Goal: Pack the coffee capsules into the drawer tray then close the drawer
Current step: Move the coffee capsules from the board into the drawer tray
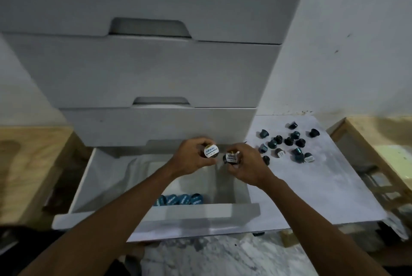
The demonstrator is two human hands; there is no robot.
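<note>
Your forearms cross the lower frame and meet at centre, above the open drawer (89, 177). Your left hand (191, 159) grips one capsule (211, 152) between fingertips and thumb, its white label turned toward you. Your right hand (247, 164) pinches a second capsule (231, 158) the same way, label up. Both hang just over the back of the tray (185, 181), not yet set down.

You look to be mid-pack: two capsules in hand, ready for placing. Next, lower them into the tray and seat them upright beside the ones already there, then let go and reach right for more. Watch the tight spacing between your hands; the two capsules sit almost touching.

Inside the drawer, the tray holds a short row of blue capsules (178, 199) along its near edge, partly hidden behind the drawer front (200, 211). What else lies in the tray is hidden by your arms. Pale lining or plastic bunches along the left side of the drawer.

At right of centre, a white board (312, 186) carries the loose pile (287, 144), roughly a dozen and a half dark capsules scattered, some tipped on their sides. So plenty remains, and closing the drawer is still far off. Above, the other drawers (145, 70) stand shut.
</note>
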